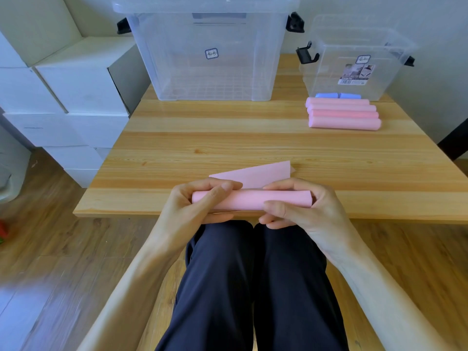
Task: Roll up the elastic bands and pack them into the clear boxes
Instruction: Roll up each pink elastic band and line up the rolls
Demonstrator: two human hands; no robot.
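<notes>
A pink elastic band (250,198) lies mostly rolled into a tube at the table's near edge, its loose flat tail (255,174) stretching away from me. My left hand (192,206) grips the roll's left end, fingers over the top and thumb across the front. My right hand (296,206) grips the right end the same way. Several finished pink rolls (344,115) lie side by side at the far right, with two blue rolls (338,95) behind them. A large clear box (210,54) with its lid on stands at the back centre. A smaller clear box (354,64) stands at the back right.
The wooden table (228,140) carries everything. White cardboard cartons (63,97) are stacked on the floor to the left. My legs in dark trousers (253,287) sit below the table's front edge. A dark object (455,140) stands at the right edge.
</notes>
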